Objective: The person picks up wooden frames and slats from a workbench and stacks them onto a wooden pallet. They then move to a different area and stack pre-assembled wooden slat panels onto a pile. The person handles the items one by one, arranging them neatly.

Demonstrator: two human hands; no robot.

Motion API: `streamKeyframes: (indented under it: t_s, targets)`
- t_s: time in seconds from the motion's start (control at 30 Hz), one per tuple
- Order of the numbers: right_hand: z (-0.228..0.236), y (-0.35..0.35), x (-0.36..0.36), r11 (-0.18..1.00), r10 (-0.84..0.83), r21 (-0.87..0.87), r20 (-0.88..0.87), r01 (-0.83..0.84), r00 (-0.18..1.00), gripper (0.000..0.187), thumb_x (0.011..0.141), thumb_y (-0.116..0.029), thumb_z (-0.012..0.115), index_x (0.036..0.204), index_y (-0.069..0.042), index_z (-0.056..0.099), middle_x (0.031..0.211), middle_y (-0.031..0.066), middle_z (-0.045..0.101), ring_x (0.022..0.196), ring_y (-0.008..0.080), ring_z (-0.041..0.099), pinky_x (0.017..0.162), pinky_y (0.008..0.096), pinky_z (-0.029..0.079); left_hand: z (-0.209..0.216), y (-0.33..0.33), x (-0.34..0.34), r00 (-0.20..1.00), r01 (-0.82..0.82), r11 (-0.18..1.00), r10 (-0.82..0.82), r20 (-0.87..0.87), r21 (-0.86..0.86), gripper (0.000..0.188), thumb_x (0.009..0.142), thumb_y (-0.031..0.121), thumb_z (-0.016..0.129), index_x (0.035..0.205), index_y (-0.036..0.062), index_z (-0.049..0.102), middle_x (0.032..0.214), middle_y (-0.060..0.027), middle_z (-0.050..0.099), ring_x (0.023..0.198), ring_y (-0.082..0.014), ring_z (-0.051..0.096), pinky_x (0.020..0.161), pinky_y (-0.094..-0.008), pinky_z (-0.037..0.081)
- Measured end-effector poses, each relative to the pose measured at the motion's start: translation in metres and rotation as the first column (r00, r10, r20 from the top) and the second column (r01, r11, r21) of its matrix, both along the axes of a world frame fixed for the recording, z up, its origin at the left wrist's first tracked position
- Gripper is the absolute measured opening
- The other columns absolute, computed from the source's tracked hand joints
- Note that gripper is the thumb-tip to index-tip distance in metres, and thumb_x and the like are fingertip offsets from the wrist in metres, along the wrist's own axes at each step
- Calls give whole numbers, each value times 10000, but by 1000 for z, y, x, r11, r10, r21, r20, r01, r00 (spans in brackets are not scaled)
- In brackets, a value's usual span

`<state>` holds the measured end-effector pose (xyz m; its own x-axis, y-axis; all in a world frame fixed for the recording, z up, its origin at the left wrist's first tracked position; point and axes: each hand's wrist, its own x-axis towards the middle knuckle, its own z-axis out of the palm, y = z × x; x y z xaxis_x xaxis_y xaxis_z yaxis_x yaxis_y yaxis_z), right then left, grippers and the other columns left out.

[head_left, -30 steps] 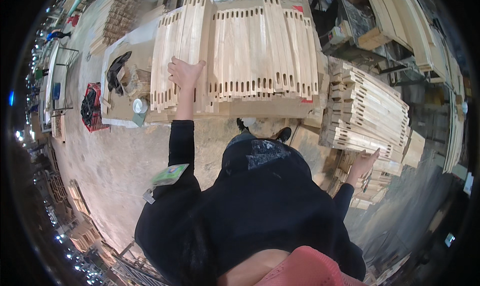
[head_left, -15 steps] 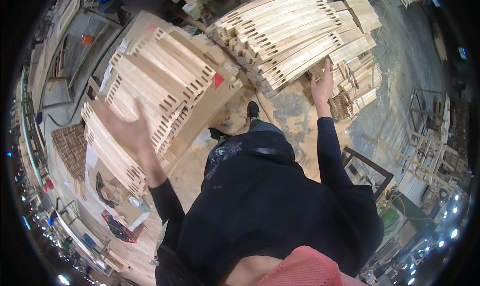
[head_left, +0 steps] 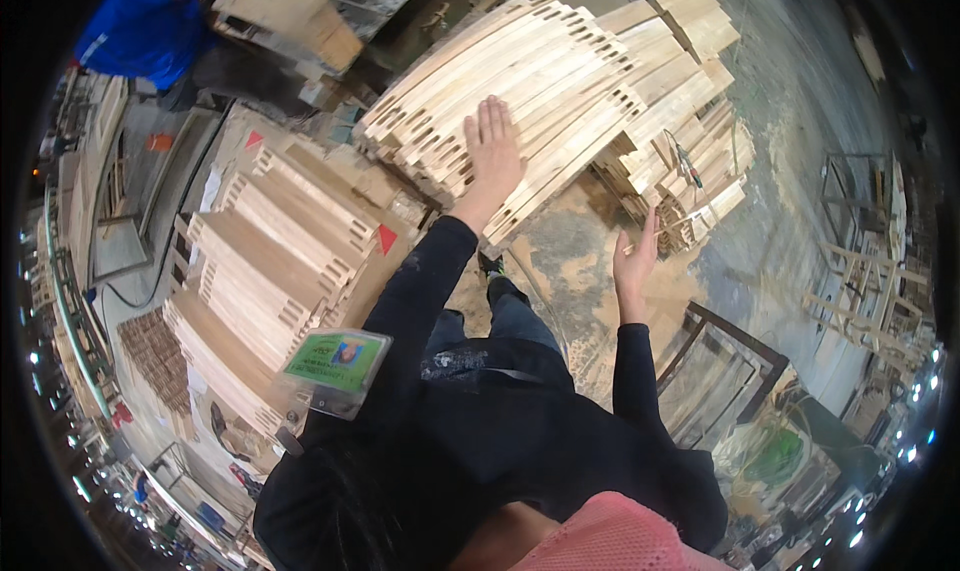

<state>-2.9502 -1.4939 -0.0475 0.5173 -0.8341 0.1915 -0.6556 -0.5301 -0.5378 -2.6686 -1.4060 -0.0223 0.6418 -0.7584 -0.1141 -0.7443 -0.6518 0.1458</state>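
My left hand [head_left: 493, 163] lies flat, fingers stretched, on a stack of pale slotted wooden slats [head_left: 545, 81] ahead of me. The slats are slightly curved, with oblong slots cut near their ends. To the right, my right hand [head_left: 634, 266] is raised with its fingers apart, holding nothing. It is nearest to a lower pile of wooden pieces [head_left: 715, 191], on which a slim tool with a dark grip [head_left: 690, 166] rests. On my left, a second stack of slotted slats [head_left: 270, 241] sits on a board, beside a red triangular marker [head_left: 387, 239].
A co-worker in a blue shirt [head_left: 145, 26] stands at the far left near a wooden-topped bench [head_left: 280, 6]. A dark metal frame [head_left: 735, 341] stands to my right, with wooden frames [head_left: 865, 296] beyond it. Small brown blocks [head_left: 155, 356] are piled at the left. Sawdust covers the floor.
My left hand has moved from the left stack across to the slats ahead. My right hand has come back nearer to me. A badge now shows over my left arm.
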Motion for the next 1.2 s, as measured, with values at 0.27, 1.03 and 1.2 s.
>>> streamKeyframes:
  t_s: [0.27, 1.03, 1.2]
  targets:
    - [-12, -20, -30, 990, -105, 88, -66, 110, 992, 695, 819, -38, 620, 1452, -44, 334, 1432, 217, 433, 1361, 376, 369, 1097, 427, 344, -31, -8, -13, 972, -14, 1000, 17, 233, -16, 816, 836, 199, 575, 1487, -67, 159, 1548, -235, 198, 1448, -356, 167, 1176, -509, 85]
    - [-21, 5, -76, 985, -157, 71, -5, 157, 988, 651, 824, -24, 637, 1418, 9, 373, 1412, 238, 442, 1339, 388, 385, 1116, 428, 302, 28, -47, 21, 889, -156, 985, 173, -423, 75, 950, 613, 309, 780, 1357, -82, 336, 1359, -279, 412, 1256, -399, 412, 1034, -513, 343]
    - [-11, 12, -52, 995, -70, 70, -74, 75, 995, 672, 855, -67, 634, 1452, -1, 333, 1451, 237, 403, 1372, 380, 344, 1135, 426, 271, 80, 36, 34, 200, -322, 947, 71, -977, 3, 534, 593, 274, 814, 1002, -46, 689, 1145, -234, 630, 1167, -277, 554, 1027, -350, 395]
